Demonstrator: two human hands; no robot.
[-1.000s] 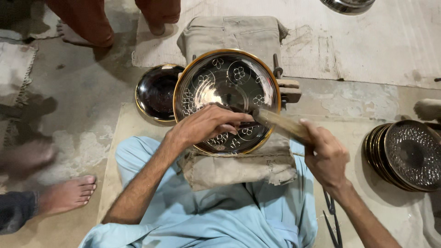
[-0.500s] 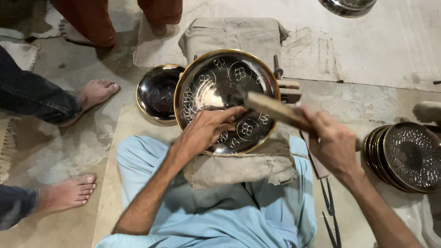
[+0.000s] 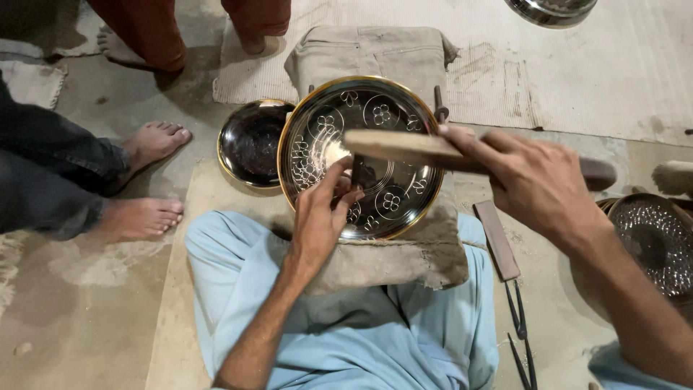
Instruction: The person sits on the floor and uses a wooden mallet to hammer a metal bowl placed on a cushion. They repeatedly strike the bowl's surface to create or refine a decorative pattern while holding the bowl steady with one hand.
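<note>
A round metal plate [image 3: 317, 130] with a gold rim and engraved flower patterns rests on a cloth-covered block [image 3: 404, 253] above my lap. My left hand [image 3: 321, 217] sits on the plate's near part, fingers pinched on a small tool against the metal; the tool itself is mostly hidden. My right hand [image 3: 538, 184] is raised over the plate's right side, gripping a flat wooden mallet [image 3: 393, 146] that reaches left across the plate.
A dark bowl [image 3: 249, 141] lies left of the plate. A stack of engraved plates [image 3: 653, 238] stands at the right. A flat bar [image 3: 497, 238] and tongs [image 3: 521, 332] lie by my right leg. Another person's bare feet [image 3: 141, 217] are at the left.
My right hand has lifted the wooden mallet higher above the plate. The view has moved closer. The bystander's feet at the left have shifted position.
</note>
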